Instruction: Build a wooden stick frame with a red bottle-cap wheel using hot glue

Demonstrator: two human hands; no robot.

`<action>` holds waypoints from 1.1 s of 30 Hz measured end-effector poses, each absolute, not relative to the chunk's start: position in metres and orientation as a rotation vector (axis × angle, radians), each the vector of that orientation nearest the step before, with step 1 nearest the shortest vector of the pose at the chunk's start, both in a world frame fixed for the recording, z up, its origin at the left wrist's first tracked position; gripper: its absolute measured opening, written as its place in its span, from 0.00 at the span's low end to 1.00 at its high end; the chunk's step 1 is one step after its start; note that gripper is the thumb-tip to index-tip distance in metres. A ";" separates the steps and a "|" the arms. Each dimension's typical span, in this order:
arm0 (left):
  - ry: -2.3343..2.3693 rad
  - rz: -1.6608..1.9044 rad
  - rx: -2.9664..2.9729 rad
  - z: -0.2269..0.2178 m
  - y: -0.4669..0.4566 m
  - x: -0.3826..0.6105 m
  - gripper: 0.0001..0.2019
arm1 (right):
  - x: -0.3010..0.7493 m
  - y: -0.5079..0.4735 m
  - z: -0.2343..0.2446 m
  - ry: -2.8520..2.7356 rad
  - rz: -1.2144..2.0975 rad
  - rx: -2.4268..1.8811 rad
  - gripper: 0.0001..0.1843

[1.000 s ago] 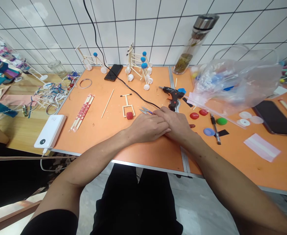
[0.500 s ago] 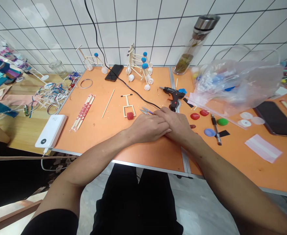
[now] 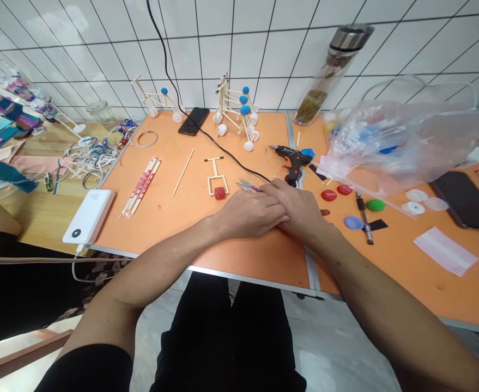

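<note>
Landmark: the scissors (image 3: 252, 187), lying flat on the table (image 3: 247, 256) just beyond your hands. Their long axis runs roughly sideways — blades pointing left and slightly away from you, handles toward your right hand (image 3: 298, 207). That hand is the nearer one to the handles; contact with them cannot be confirmed. Your left hand (image 3: 249, 213) lies on the near side of the scissors, overlapping and touching the right. Its fingers rest together, bent across the right hand; whether they clasp it cannot be told. Your right fingers are partly covered, their state undetermined. Left of the scissors lies the frame (image 3: 217, 177) — red block (image 3: 220, 193) at its near edge. Right of the scissors and farther off sits the glue gun (image 3: 292, 157).
</note>
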State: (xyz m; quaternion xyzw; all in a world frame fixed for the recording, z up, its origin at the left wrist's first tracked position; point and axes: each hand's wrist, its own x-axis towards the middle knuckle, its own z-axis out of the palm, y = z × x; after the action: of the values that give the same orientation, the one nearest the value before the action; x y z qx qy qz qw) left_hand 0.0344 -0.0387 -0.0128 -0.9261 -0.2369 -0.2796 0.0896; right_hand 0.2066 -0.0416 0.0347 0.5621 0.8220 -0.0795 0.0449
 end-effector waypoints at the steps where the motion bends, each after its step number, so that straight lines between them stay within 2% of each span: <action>1: -0.711 -0.822 -2.761 -0.013 -0.039 0.034 0.29 | 0.206 -0.042 0.035 2.518 -0.251 1.715 0.12; 13: -0.710 -0.838 -2.763 -0.012 -0.040 0.034 0.29 | 0.211 -0.042 0.030 2.566 -0.261 1.716 0.14; 26: -0.745 -0.804 -2.778 -0.012 -0.039 0.033 0.28 | 0.208 -0.041 0.034 2.537 -0.280 1.732 0.11; 30: -0.722 -0.838 -2.744 -0.011 -0.039 0.034 0.26 | 0.208 -0.041 0.033 2.527 -0.280 1.740 0.12; 33: -0.865 -0.908 -2.700 0.002 -0.033 0.024 0.23 | 0.208 -0.041 0.027 2.504 -0.219 1.791 0.17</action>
State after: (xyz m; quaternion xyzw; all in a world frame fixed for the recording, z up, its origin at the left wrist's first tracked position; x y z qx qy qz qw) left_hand 0.0235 -0.0325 0.0024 -0.9039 -0.2894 -0.3041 0.0820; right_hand 0.2082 -0.0409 0.0270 0.5801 0.8110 -0.0710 0.0276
